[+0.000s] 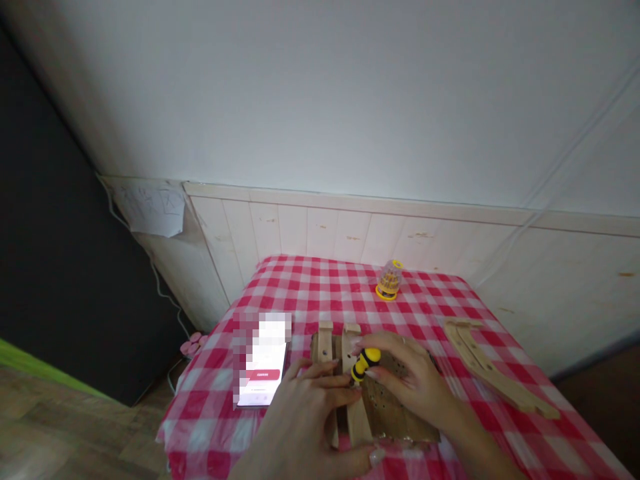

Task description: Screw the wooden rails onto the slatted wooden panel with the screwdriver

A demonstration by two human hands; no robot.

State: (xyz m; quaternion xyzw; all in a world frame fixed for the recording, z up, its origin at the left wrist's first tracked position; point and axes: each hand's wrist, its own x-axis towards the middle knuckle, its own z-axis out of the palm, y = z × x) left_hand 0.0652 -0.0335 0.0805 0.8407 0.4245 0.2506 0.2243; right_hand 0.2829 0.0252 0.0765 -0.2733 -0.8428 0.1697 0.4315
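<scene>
My right hand (pixel 407 373) is closed around a small yellow-and-black screwdriver (pixel 366 363), its tip pointing down at a pale wooden strip (pixel 351 330). Beside that strip lies a second wooden strip (pixel 325 333) with a dark hole or screw in it. Under both is a brown board (pixel 400 413) dotted with small holes. My left hand (pixel 315 413) lies across the strips with fingers outstretched and thumb spread apart. Its fingertips are close to the screwdriver's tip. Whatever is right under the tip is hidden by my fingers.
A lit phone (pixel 260 373) lies to the left, partly blurred out. Curved wooden pieces (pixel 485 363) rest on the right. Near the back stands a clear, yellow-based bit case (pixel 389 280). A red-and-white checked cloth (pixel 320 287) covers the table, which meets a panelled wall (pixel 320 227).
</scene>
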